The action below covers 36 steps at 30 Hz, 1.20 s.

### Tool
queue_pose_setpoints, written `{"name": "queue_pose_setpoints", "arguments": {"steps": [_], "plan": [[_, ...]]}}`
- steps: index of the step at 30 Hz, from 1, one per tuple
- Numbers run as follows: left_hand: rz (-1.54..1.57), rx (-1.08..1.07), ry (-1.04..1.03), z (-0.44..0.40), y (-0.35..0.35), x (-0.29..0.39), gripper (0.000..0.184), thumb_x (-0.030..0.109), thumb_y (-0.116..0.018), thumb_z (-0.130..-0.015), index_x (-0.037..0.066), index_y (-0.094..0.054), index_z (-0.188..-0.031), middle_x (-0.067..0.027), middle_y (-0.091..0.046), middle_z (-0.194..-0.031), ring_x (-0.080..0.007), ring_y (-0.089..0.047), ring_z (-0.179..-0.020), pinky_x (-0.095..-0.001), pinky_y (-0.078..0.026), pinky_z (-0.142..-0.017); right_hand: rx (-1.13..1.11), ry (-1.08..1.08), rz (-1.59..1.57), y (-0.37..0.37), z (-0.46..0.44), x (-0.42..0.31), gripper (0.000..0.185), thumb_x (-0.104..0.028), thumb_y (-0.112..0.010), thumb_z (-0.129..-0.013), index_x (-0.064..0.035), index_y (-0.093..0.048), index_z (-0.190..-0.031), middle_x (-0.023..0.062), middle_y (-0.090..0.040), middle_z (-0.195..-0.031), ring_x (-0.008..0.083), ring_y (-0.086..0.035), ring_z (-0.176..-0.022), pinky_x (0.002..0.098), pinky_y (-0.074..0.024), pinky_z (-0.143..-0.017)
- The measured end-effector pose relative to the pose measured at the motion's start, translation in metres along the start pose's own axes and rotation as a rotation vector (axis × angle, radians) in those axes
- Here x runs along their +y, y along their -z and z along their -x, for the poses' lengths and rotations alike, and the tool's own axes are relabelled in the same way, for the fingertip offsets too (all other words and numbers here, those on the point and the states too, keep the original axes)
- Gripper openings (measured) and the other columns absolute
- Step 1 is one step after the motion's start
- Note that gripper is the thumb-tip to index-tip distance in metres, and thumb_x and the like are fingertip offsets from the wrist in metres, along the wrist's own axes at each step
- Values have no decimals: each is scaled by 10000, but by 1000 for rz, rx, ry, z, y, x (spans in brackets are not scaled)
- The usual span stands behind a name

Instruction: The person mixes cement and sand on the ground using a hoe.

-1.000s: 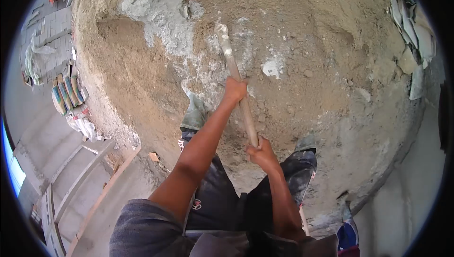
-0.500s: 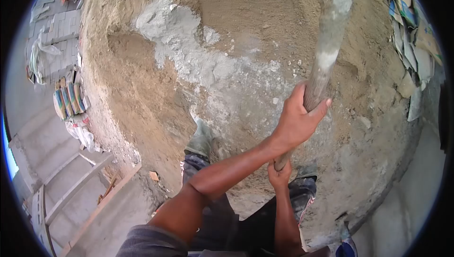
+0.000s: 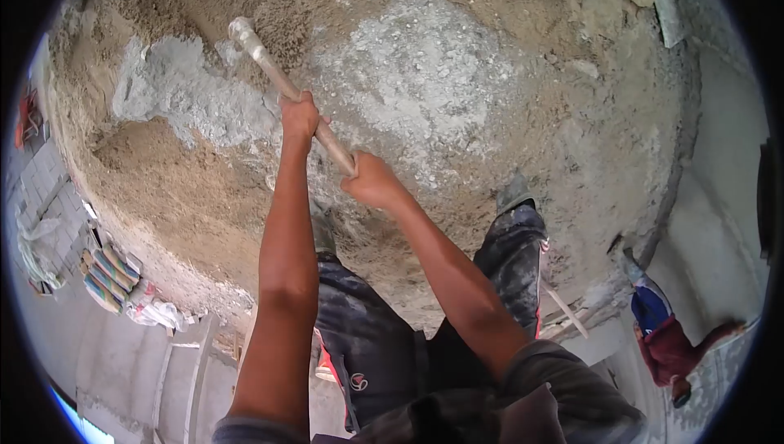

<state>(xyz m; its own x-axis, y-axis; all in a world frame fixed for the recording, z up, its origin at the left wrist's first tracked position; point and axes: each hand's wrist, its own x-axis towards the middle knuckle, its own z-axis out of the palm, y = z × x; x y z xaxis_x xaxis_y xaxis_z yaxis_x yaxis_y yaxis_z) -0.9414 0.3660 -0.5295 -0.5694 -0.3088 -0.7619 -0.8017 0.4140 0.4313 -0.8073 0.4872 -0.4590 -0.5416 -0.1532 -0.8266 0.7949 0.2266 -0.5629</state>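
- Over sandy ground (image 3: pixel 167 182), the wooden handle (image 3: pixel 273 71) slants beside grey powder (image 3: pixel 192 89), far end possibly buried.
- Left hand (image 3: pixel 300 116): fingers wrapped around mid-handle.
- Right hand (image 3: pixel 372 182): fingers closed around its near end.

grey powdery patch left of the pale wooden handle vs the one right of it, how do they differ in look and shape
The left grey powdery patch looks dense and mostly solid grey, while the right grey powdery patch is speckled with pale bits. The left patch is a ragged, sideways streak; the right patch is broader and rounder. Both lie on the brown sandy ground.
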Motion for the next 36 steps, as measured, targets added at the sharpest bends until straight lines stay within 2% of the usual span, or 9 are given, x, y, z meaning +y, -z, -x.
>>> {"name": "queue_pose_setpoints", "arguments": {"steps": [7,12,17,19,21,24,27,31,36], "plan": [[776,-277,639,181,-69,-64,175,202,-627,-951,65,-519,-941,-42,-489,-735,-193,-512,-574,-384,-518,-542,-10,-204,287,93,280,90,371,-202,-692,-806,-3,-573,-1096,258,-685,-870,472,-667,-844,545,-517,-780],[760,-191,588,312,-84,-43,192,174,-717,-914,76,-554,-940,-18,-485,-683,-159,-504,-529,-356,-470,-502,62,-205,327,106,368,109,291,-164,-723,-775,-24,-617,-1008,228,-674,-808,450,-669,-780,537,-521,-708],[820,-159,-169,254,3,88,199,170,-689,-954,76,-513,-950,-30,-526,-657,-145,-525,-515,-320,-474,-497,376,419,347,72,197,96,322,-131,-739,-731,-18,-605,-1001,202,-648,-828,412,-653,-769,506,-515,-696],[640,4,-668,202,37,161,356,258,-656,-990,15,-478,-1179,-45,-569,-749,-134,-560,-592,-298,-501,-558,440,633,239,75,77,21,312,-115,-722,-751,-12,-576,-1007,215,-644,-832,418,-653,-788,509,-516,-695],[321,400,-1043,142,44,224,724,313,-612,-1015,-29,-202,-1504,-67,-604,-863,-131,-603,-730,-277,-517,-679,460,772,162,88,-21,-75,303,-99,-705,-771,-6,-548,-1014,228,-639,-836,425,-653,-808,511,-516,-695],[-140,721,-1280,33,20,259,806,288,-517,-1044,54,37,-1581,-235,-659,-1040,-353,-674,-908,-419,-532,-796,406,804,75,120,-111,-189,273,-133,-677,-802,5,-537,-990,288,-660,-874,473,-647,-910,528,-509,-770],[-289,422,-752,16,-20,254,785,304,-439,-1035,86,75,-1586,-403,-587,-1202,-548,-585,-1105,-528,-490,-921,347,560,52,124,-148,-159,335,-149,-680,-800,18,-579,-1073,300,-677,-962,467,-655,-972,517,-518,-830],[-529,126,-511,-30,-76,178,867,337,-457,-1002,20,126,-1560,-392,-609,-1172,-511,-621,-1082,-514,-487,-962,298,174,36,121,-100,-94,412,-176,-682,-803,38,-596,-1145,308,-680,-1043,456,-661,-1022,502,-525,-875],[-567,-15,-401,33,-107,150,911,335,-456,-994,-24,190,-1527,-393,-599,-1195,-495,-613,-1115,-493,-472,-1009,304,99,123,140,-28,-38,414,-198,-676,-805,56,-574,-1116,296,-681,-979,452,-679,-960,483,-521,-828]]}}
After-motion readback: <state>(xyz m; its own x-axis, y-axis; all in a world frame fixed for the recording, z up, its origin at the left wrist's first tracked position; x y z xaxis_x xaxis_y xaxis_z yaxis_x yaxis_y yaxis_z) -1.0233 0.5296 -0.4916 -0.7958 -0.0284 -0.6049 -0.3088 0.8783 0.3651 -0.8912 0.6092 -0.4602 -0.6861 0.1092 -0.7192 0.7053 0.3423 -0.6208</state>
